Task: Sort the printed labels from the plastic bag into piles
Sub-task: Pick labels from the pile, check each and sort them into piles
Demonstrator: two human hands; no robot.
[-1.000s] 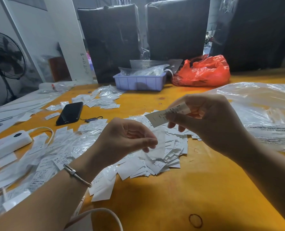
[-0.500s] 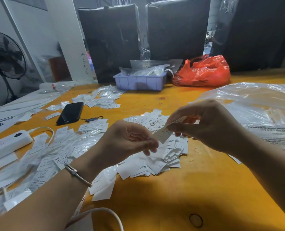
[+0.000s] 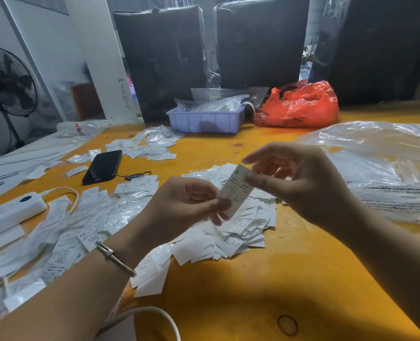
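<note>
A white printed label (image 3: 237,188) marked S is held up above the table between both hands. My left hand (image 3: 181,205) pinches its lower end between thumb and fingers. My right hand (image 3: 299,180) pinches its upper right edge, other fingers spread. Below them lies a heap of loose white labels (image 3: 238,232). More labels and small clear sleeves spread over the left of the yellow table (image 3: 86,217). A smaller group of labels (image 3: 152,146) lies farther back. A large clear plastic bag (image 3: 381,168) lies at the right.
A black phone (image 3: 104,166) and a white power strip (image 3: 9,212) with cable lie at the left. A purple tray (image 3: 205,120) with bags and a red plastic bag (image 3: 299,104) stand at the back. A fan (image 3: 7,82) stands far left. Dark wrapped blocks rise behind the table.
My right hand lowered its label to the left hand, and both hands now hold one label upright with its printed side facing me.
</note>
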